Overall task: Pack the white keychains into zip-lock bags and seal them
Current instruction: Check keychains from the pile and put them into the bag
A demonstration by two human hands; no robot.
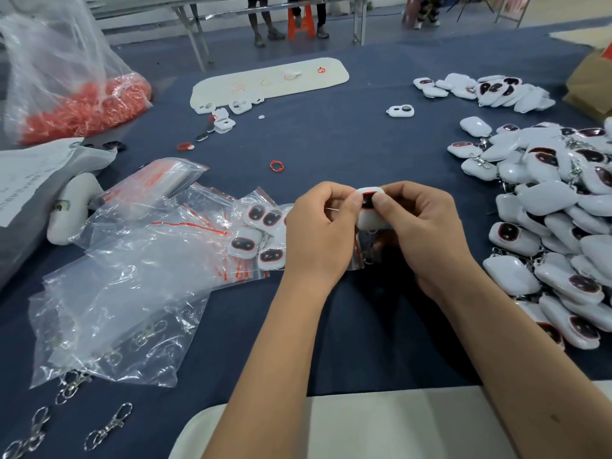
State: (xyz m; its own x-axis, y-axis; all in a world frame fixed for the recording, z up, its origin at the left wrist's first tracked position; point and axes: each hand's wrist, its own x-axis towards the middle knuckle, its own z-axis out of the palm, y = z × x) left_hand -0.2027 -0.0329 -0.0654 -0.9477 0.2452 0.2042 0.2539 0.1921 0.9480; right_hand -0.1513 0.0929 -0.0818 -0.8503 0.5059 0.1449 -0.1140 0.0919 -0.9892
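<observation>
My left hand [319, 226] and my right hand [420, 226] meet over the blue table and together pinch a white keychain [369, 213] with a dark red-rimmed face. A small zip-lock bag [359, 256] with a red strip hangs below it between my hands; how far the keychain sits in the bag I cannot tell. Several bagged keychains [261, 233] lie just left of my left hand. A big heap of loose white keychains [556, 226] fills the right side.
Empty zip-lock bags [159, 190] and crumpled clear plastic [126, 303] lie at left. Metal clasps [109, 425] sit near the front left. A bag of red rings [82, 104] stands at back left, a white board [265, 82] at the back, a cardboard box [592, 81] at far right.
</observation>
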